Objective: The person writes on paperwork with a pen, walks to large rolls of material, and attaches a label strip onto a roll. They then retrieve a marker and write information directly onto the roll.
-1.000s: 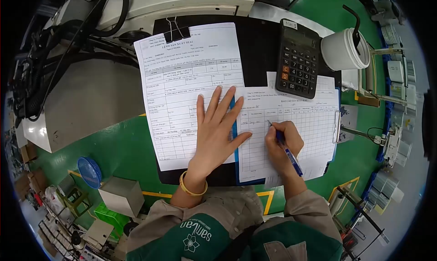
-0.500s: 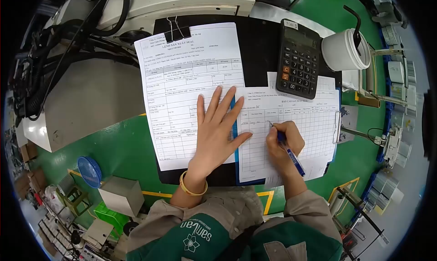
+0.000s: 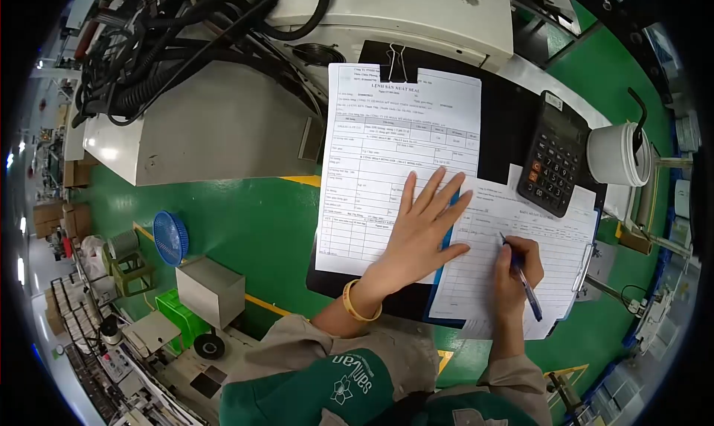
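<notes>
My left hand lies flat with its fingers spread, across the right part of a printed form and the left edge of the sheet beside it. A black binder clip grips the top of that form. In my right hand is a blue pen, its tip at a row of the gridded report sheet. Faint handwriting shows left of the pen tip. The sheet lies on a blue clipboard with a metal clip on its right side.
A black calculator rests above the report sheet, partly over paper. Right of it stands a white bucket with a dark bent handle-like rod. Black cables drape over a beige machine at left. A blue basket sits on the green floor.
The camera view has turned, so the desk and papers appear farther right and lower. My left hand stays flat on the papers, and my right still holds the pen on the report sheet.
</notes>
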`<state>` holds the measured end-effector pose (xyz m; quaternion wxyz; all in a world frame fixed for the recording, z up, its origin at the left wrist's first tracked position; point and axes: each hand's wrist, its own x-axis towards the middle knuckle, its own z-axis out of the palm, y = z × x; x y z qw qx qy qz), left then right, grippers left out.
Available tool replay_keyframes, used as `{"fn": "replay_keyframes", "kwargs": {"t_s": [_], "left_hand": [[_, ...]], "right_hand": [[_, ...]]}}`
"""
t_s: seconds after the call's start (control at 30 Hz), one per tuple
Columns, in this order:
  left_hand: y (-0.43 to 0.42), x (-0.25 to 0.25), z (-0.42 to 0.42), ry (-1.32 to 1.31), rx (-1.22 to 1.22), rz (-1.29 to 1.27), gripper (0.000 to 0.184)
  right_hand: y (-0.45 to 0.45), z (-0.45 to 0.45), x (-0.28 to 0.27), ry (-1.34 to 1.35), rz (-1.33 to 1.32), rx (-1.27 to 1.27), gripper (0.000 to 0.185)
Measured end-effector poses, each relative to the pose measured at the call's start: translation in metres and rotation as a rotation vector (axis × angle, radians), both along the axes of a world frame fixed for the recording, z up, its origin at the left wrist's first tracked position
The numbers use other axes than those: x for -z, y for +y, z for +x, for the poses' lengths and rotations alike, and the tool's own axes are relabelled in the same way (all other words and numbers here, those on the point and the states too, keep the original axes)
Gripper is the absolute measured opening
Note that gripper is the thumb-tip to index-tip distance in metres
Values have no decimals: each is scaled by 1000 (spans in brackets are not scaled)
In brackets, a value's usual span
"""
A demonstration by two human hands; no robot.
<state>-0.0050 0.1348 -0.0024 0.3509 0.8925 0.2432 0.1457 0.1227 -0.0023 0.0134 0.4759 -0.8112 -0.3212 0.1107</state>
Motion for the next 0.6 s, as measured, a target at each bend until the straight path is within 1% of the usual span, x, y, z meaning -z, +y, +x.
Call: {"fn": "replay_keyframes", "kwargs": {"t_s": [0.07,0.1,0.37,0.47,0.6], "left_hand": [[0,2,0,-11,-3,11,74],[0,3,0,-13,-4,14,74],[0,-1,2,11,-4,7,74],[0,-4,3,40,-8,15,74],[0,-3,4,49,-5,30,75]], "right_hand": [[-5,3,-1,-1,-79,-53,6],[-6,5,3,-74,-56,-76,6],[-8,5,6,-54,-33,-47,7],[-10,6,6,-150,-59,-54,8],[-10,8,9,-170,-19,-84,9]]}}
